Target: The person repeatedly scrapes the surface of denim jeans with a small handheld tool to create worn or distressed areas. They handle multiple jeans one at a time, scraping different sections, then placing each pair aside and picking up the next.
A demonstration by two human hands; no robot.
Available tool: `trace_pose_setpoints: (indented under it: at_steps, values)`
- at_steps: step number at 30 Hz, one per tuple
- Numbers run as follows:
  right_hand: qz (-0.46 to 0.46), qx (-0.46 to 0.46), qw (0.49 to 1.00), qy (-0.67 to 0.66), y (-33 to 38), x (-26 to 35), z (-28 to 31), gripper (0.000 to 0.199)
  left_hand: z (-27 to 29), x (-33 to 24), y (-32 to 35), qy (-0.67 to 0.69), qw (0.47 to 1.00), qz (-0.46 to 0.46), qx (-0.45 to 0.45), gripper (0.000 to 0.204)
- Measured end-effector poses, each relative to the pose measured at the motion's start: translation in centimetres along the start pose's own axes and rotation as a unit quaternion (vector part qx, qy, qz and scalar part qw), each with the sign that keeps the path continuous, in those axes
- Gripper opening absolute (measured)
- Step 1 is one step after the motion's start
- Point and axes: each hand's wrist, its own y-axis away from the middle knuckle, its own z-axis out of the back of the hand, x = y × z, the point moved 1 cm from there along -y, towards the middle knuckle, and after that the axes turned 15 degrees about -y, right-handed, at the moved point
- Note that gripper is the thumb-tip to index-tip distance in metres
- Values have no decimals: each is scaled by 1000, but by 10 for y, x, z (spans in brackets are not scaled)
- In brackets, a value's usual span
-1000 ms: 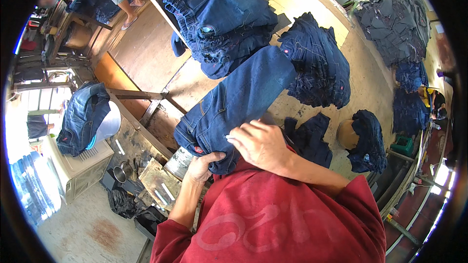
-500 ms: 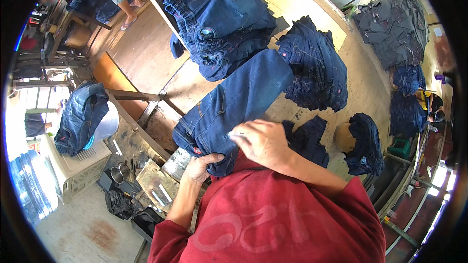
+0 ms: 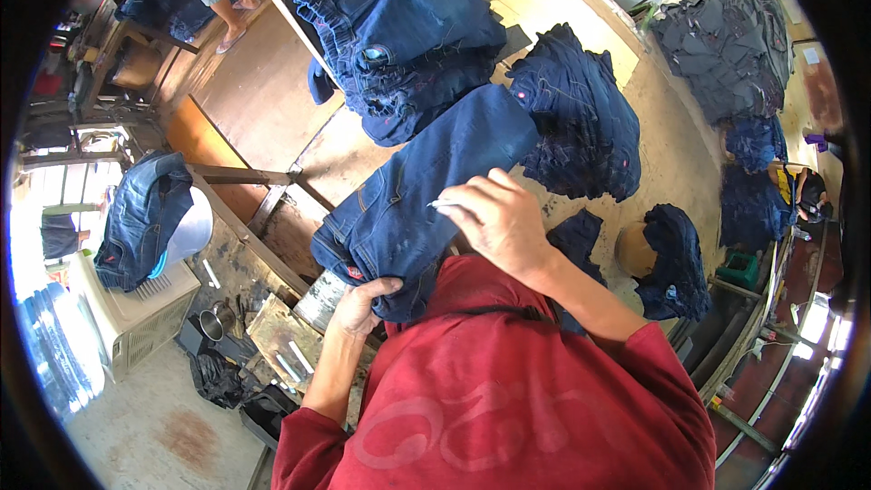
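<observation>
Left hand point(image 3: 363, 301) curled in a grip, right hand point(image 3: 497, 216) raised, fingers pinched.

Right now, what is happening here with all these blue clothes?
A person in a red shirt is working on a pair of dark blue denim jeans spread over a worktable. The left hand grips the waistband end nearest the body. The right hand rests on top of the jeans and pinches a small pale object, too small to identify. More piles of dark blue denim garments lie beyond, and another dark heap sits far right.
</observation>
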Motion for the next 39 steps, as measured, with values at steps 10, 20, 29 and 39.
trace_pose_setpoints:
  at_steps: [10, 20, 29, 39]
  values:
    - [-61, 79, 992, -74, 48, 32, -18, 13, 4, -7, 4, -102, 994, 46, -17, 54]
    - [-67, 87, 993, -43, 44, 28, -11, 14, 23, 4, -1, -89, 992, 85, -34, 39]
    - [-300, -42, 953, -3, 32, -147, 36, 28, 89, -44, -20, -220, 914, 3, -342, 55]
    - [-54, 59, 997, -11, 7, -248, 26, 41, -25, 5, -48, -321, 659, -43, -679, 135]
